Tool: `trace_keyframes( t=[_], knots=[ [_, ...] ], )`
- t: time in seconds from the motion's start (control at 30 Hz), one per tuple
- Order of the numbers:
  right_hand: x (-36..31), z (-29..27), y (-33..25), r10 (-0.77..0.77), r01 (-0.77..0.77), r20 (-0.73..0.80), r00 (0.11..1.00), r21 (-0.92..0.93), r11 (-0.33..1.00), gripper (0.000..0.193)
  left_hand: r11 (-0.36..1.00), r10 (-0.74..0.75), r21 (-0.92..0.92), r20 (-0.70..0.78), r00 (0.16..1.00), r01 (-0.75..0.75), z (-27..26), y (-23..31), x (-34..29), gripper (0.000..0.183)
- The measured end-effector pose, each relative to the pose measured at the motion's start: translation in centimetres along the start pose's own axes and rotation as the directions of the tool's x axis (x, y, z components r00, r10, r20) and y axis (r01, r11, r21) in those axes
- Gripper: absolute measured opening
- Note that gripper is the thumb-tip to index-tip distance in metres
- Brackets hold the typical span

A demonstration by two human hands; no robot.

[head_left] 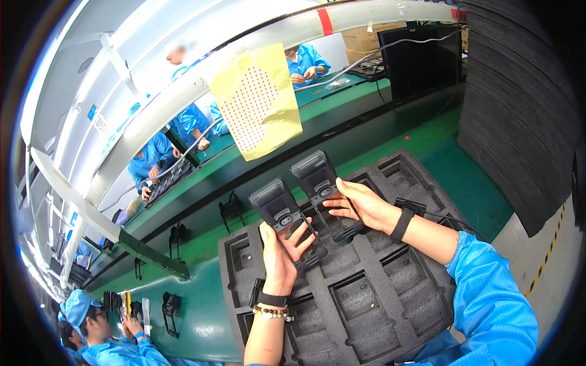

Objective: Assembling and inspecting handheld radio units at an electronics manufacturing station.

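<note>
My left hand (279, 259) grips a black handheld device (273, 200) by its lower edge, its thumb and fingers around the open frame-like lower part. A similar black device (313, 173) is in my right hand (366, 206), held beside the first one, nearly touching it. Both devices are tilted up, each with an oval fitting and a thin arm bracket below. Under my hands lies a dark grey foam tray (383, 290) with several moulded pockets. Black bands sit on both my wrists, and beads on the left one.
A yellow sheet with red dots (256, 104) hangs from a white rail ahead. Black brackets (171, 314) lie on the green bench (204, 311) at left. A tall stack of black foam sheets (519, 110) stands right, near a dark monitor (421, 64). Co-workers in blue sit left and beyond.
</note>
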State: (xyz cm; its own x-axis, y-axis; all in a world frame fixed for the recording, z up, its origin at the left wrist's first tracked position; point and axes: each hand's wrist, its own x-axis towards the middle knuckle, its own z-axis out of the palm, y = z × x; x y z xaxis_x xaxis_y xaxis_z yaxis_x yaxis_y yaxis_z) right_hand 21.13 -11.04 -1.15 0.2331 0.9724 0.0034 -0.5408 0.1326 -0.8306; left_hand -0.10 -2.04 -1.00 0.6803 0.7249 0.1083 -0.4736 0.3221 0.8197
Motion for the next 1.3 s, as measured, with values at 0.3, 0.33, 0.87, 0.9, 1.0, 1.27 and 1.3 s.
trace_keyframes(
  t=[0.3,0.33,0.87,0.9,1.0,1.27,1.3],
  knots=[
    [0.4,-0.8,0.6,0.034,-0.035,-0.037,0.999,-0.036,0.999,0.049,0.999,-0.025,-0.034,0.015,1.0,0.025,0.6,0.3,-0.3,0.063],
    [0.3,-0.8,0.5,0.031,-0.032,-0.037,0.999,-0.036,0.999,0.049,0.999,-0.024,-0.034,0.018,1.0,0.025,0.7,0.4,-0.4,0.063],
    [-0.6,-0.2,0.6,0.192,-0.192,0.209,0.959,-0.022,0.981,0.055,0.978,-0.01,0.211,0.022,1.0,0.005,0.7,0.1,-1.5,0.048],
    [-0.6,-0.3,1.0,0.198,-0.198,0.207,0.958,-0.02,0.98,0.051,0.973,-0.004,0.232,0.007,1.0,0.003,0.6,0.0,-1.7,0.047],
    [-0.7,-0.2,1.3,0.214,-0.224,0.224,0.951,0.02,0.974,0.036,0.974,-0.023,0.226,-0.027,0.999,0.028,0.0,-0.3,-1.6,0.044],
    [2.1,1.5,0.5,0.268,-0.285,0.2,0.942,0.059,0.957,0.044,0.932,0.055,0.362,-0.099,0.994,-0.015,1.2,1.0,-0.1,0.038],
    [2.2,1.1,0.1,0.256,-0.27,0.183,0.949,0.055,0.961,0.043,0.931,0.058,0.365,-0.089,0.994,-0.022,0.8,0.4,0.4,0.04]
  ],
)
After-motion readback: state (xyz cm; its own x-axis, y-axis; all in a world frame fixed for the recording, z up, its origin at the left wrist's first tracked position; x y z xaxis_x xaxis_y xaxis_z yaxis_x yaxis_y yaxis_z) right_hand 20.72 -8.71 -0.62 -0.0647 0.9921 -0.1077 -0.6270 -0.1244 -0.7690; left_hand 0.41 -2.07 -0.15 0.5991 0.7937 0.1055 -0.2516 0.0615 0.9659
